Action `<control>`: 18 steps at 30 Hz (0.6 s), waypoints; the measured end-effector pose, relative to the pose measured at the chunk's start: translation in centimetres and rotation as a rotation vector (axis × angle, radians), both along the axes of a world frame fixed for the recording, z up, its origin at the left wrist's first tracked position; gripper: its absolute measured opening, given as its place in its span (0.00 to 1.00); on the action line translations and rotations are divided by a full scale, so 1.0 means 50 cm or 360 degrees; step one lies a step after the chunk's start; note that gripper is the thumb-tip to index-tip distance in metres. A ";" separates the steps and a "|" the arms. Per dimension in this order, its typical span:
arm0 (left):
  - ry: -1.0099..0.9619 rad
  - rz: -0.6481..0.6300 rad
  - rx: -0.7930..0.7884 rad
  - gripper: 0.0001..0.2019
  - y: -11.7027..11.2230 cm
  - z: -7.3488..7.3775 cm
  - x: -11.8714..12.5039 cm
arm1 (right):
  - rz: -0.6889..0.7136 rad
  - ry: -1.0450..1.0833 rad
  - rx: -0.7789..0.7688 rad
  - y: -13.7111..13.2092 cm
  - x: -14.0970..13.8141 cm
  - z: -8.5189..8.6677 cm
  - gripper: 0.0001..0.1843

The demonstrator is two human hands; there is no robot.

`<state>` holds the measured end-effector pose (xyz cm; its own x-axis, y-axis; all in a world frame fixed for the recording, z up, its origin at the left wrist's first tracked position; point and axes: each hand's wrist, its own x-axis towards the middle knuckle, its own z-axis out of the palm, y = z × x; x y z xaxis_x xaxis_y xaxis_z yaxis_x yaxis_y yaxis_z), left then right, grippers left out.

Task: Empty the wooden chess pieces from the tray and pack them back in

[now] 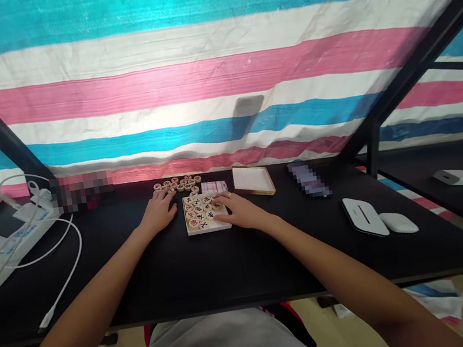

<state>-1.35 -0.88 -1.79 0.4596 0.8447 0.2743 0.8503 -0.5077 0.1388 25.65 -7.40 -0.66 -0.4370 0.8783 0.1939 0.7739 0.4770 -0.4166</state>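
Observation:
A shallow white box (pixel 209 229) on the black desk holds rows of round Chinese chess pieces (pixel 199 209), marked in red and black. My right hand (pixel 240 210) reaches over the box's right side, thumb and forefinger apart, its fingertips at the pieces there. Whether a piece is pinched under them is not visible. Behind and left of the box lies a loose group of Chinese chess pieces (pixel 176 184). My left hand (pixel 159 212) rests with fingers stretched out at the near left edge of that group, partly covering some pieces.
A box lid (pixel 253 180) and a folded red-lined sheet (pixel 214 187) lie behind the box. To the right are a phone (pixel 309 179), a white flat device (pixel 364 216) and a white case (pixel 399 222). A power strip (pixel 13 251) with cables occupies the left. Striped sheeting (pixel 180 81) hangs behind.

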 end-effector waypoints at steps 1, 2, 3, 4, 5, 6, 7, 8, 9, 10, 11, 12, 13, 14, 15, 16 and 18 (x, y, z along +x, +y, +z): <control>0.0014 0.0020 0.0009 0.22 0.000 0.001 0.000 | -0.0004 -0.0002 0.0000 0.000 0.000 0.000 0.20; 0.0027 0.0031 0.0013 0.22 0.000 0.003 -0.001 | -0.0005 -0.0005 -0.0002 0.000 0.000 0.000 0.20; 0.0039 0.0029 0.0013 0.22 -0.001 0.004 -0.001 | -0.0006 -0.0007 -0.0005 -0.001 0.000 0.001 0.20; 0.0049 0.0018 0.0015 0.22 -0.001 0.006 -0.001 | -0.0005 -0.0010 -0.0010 -0.002 0.000 0.002 0.20; 0.0053 -0.0001 0.0020 0.21 -0.002 0.007 0.000 | -0.0004 -0.0013 -0.0016 -0.003 0.000 0.003 0.20; 0.0045 -0.0041 0.0024 0.21 -0.003 0.008 0.001 | -0.0002 -0.0017 -0.0024 -0.004 -0.001 0.005 0.20; 0.0020 -0.0109 0.0020 0.20 -0.004 0.008 0.004 | -0.0004 -0.0023 -0.0032 -0.004 -0.001 0.006 0.20; -0.0029 -0.0196 0.0008 0.20 -0.005 0.008 0.007 | -0.0008 -0.0029 -0.0041 -0.005 -0.001 0.007 0.20; -0.0102 -0.0287 -0.0013 0.21 -0.005 0.007 0.010 | -0.0010 -0.0036 -0.0046 -0.005 -0.001 0.007 0.21; -0.0187 -0.0371 -0.0039 0.22 -0.005 0.004 0.014 | -0.0009 -0.0039 -0.0047 -0.005 -0.001 0.007 0.21; -0.0272 -0.0436 -0.0067 0.23 -0.004 0.001 0.018 | -0.0005 -0.0036 -0.0040 -0.004 -0.001 0.006 0.21; -0.0342 -0.0476 -0.0093 0.25 -0.002 -0.002 0.022 | 0.0002 -0.0029 -0.0028 -0.004 -0.001 0.005 0.21; -0.0384 -0.0489 -0.0116 0.27 0.001 -0.006 0.025 | 0.0010 -0.0021 -0.0014 -0.003 0.000 0.004 0.20; -0.0390 -0.0486 -0.0140 0.28 0.003 -0.010 0.029 | 0.0018 -0.0014 -0.0005 -0.003 0.000 0.003 0.20; -0.0362 -0.0477 -0.0166 0.30 0.005 -0.013 0.032 | 0.0022 -0.0012 0.0001 -0.002 0.000 0.001 0.20; -0.0314 -0.0460 -0.0189 0.31 0.006 -0.015 0.034 | 0.0024 -0.0015 0.0000 -0.002 0.001 0.001 0.21; -0.0188 -0.0424 -0.0210 0.32 0.006 -0.016 0.039 | 0.0021 -0.0029 -0.0011 -0.002 0.001 0.000 0.21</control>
<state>0.60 -0.58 -2.58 0.6408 0.7308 0.2351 0.6640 -0.6813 0.3080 25.71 -7.47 -0.65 -0.4522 0.8736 0.1797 0.7750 0.4846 -0.4057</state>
